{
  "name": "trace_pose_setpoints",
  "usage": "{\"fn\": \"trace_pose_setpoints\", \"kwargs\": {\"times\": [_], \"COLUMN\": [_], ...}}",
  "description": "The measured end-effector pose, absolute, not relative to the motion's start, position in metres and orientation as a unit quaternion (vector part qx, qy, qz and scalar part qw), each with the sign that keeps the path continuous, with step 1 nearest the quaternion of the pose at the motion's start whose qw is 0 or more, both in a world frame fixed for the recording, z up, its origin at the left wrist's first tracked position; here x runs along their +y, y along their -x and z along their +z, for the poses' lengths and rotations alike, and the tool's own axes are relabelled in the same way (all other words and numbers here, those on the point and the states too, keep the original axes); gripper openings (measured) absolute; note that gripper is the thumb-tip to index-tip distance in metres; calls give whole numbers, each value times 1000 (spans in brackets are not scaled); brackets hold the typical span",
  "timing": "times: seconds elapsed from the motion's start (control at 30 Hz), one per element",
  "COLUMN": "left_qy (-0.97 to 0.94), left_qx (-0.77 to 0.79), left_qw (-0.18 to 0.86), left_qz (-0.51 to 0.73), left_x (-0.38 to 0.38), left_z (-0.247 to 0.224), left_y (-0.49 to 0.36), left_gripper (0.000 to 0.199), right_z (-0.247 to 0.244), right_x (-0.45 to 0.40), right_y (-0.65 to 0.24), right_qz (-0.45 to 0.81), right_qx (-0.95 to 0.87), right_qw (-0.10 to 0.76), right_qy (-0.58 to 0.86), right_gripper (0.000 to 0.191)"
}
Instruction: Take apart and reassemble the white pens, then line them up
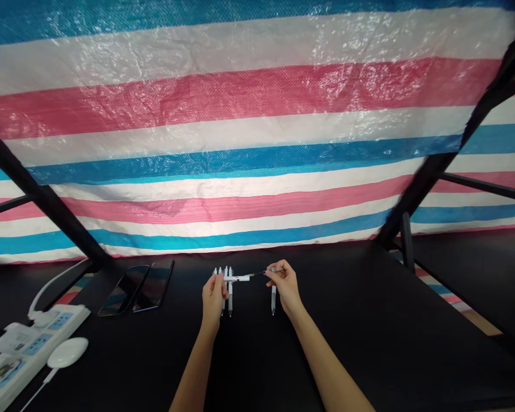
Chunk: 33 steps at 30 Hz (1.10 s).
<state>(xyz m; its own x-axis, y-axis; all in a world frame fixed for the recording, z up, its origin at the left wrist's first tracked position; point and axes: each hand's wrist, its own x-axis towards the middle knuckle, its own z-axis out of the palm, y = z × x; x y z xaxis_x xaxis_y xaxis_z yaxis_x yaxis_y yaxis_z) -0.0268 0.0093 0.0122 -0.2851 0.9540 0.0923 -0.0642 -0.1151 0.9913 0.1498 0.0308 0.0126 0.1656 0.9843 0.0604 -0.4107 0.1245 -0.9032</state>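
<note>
Currently, left hand: the left hand (213, 294) has thumb and fingers pinched on a white pen barrel (241, 278), held sideways above the black table (249, 360).
Right hand: the right hand (286, 286) grips a thin dark refill (258, 273) between its fingertips, pointing it toward the barrel.
Barrel end: the refill's tip is at the barrel's right end; whether it is just inside or only touching, one cannot tell.
Pen row: several pens (230, 300) lie side by side under and beside the left hand, which partly hides them; those that show look whole.
Lone pen: one pen (273, 302) lies apart from the row, just beside the right hand, its upper part covered.
Progress: the held pen seems to be midway, its two parts out in the open and not fully together; which of the lying pens have been handled cannot be told.
Table's left side: two phones (124, 292) lie near a power strip (58, 337).
</note>
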Motion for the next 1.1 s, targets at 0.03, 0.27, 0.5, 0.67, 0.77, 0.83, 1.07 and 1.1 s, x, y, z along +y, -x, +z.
{"fn": "trace_pose_setpoints", "kwargs": {"times": [0.03, 0.27, 0.5, 0.67, 0.77, 0.83, 1.07, 1.1], "left_qy": [-428, -421, -416, -427, -437, -445, -465, -472], "left_qx": [518, 514, 508, 519, 519, 518, 519, 519], "left_qw": [419, 421, 417, 404, 402, 401, 402, 402], "left_qz": [610, 618, 628, 620, 615, 611, 595, 588], "left_x": [10, 10, 8, 10, 10, 9, 7, 8], "left_z": [11, 12, 15, 11, 9, 8, 10, 10], "left_y": [27, 27, 27, 27, 27, 26, 20, 19], "left_gripper": [42, 41, 41, 42, 42, 41, 42, 42], "right_z": [12, 13, 17, 14, 13, 14, 11, 11], "right_x": [31, 31, 30, 30, 30, 31, 29, 29], "right_y": [-148, -150, -153, -150, -150, -151, -146, -144], "right_qz": [530, 522, 518, 518, 514, 514, 534, 538], "right_qx": [-369, -358, -349, -355, -351, -350, -384, -391], "right_qw": [655, 662, 666, 663, 666, 667, 641, 634], "right_qy": [392, 402, 408, 408, 410, 411, 396, 394], "right_gripper": [35, 35, 33, 34, 35, 35, 36, 35]}}
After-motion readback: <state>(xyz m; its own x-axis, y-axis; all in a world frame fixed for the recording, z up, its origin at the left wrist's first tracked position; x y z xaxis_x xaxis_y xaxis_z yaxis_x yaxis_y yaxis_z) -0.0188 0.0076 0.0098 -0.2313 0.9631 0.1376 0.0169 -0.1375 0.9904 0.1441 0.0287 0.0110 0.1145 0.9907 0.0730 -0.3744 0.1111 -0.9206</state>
